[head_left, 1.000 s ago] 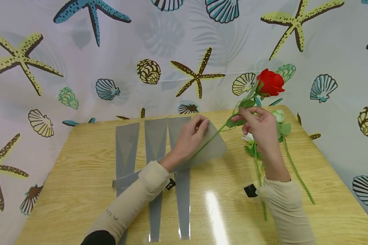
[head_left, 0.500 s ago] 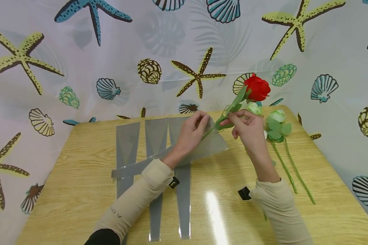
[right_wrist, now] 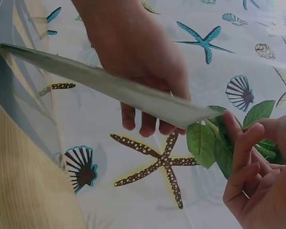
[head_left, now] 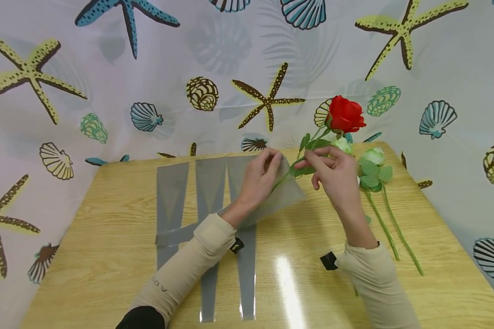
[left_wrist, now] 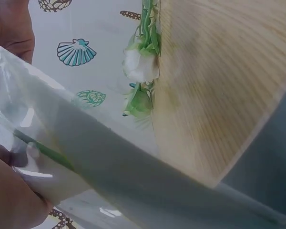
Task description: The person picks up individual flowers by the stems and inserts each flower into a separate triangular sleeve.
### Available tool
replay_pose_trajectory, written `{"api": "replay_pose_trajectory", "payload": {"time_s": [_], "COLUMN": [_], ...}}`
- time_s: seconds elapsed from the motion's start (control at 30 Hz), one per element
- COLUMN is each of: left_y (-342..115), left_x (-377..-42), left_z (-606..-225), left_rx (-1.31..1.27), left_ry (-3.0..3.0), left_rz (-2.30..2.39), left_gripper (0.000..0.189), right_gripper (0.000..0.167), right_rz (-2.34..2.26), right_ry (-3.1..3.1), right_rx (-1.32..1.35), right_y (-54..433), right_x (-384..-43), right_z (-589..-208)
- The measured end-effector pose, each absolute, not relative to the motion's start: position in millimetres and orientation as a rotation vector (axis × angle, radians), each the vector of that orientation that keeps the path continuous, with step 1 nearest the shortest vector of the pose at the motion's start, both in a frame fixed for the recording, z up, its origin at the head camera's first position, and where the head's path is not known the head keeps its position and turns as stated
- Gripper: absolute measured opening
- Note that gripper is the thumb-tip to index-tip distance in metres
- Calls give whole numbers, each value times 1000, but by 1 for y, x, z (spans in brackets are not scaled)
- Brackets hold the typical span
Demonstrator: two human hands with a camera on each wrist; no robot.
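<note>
A red artificial rose [head_left: 346,114] leans up and right, its leafy stem between the thumb and fingers of my right hand [head_left: 333,171]. My left hand [head_left: 260,176] pinches the upper edge of a clear, tapered plastic flower sleeve [head_left: 288,201] held above the table. The lower part of the green stem [left_wrist: 52,155] shows through the plastic in the left wrist view. In the right wrist view, green leaves [right_wrist: 200,143] sit right at the sleeve's open mouth, beside my right fingertips. The rose bloom is outside the sleeve.
Several grey-looking clear sleeves [head_left: 169,192] lie flat on the wooden table [head_left: 107,256], partly under my left arm. Pale green-white artificial roses [head_left: 370,167] with long stems lie at the right. A cloth [head_left: 160,55] printed with shells and starfish hangs behind.
My right hand has moved left and slightly down with the rose, bringing its leaves to the sleeve's mouth. Over the last half second both hands stay nearly in place; the rose tilts slightly.
</note>
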State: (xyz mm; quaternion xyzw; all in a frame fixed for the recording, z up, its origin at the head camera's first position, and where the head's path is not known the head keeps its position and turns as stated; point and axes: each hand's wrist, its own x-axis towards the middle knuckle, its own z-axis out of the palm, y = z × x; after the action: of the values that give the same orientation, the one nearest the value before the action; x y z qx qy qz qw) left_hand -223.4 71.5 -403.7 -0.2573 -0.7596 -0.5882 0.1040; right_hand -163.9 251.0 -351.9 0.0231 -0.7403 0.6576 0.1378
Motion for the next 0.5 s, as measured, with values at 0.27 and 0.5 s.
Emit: {"api": "replay_pose_trajectory", "payload": {"time_s": [0.27,0.5], "left_y": [69,71], "left_x": [-226,-226], "left_z": [-403,-398], "left_rx": [-797,-802], "left_ry": [-2234,-2231], "left_rz": [-1784,-1802], "left_gripper": [27,28], "right_gripper": [24,25], "right_rz": [1917,2000], "right_ry": [-2205,-2167], "right_rx": [63,59], "right_y": [254,253], "right_x": [-166,-168], "right_z": [-355,-356]}}
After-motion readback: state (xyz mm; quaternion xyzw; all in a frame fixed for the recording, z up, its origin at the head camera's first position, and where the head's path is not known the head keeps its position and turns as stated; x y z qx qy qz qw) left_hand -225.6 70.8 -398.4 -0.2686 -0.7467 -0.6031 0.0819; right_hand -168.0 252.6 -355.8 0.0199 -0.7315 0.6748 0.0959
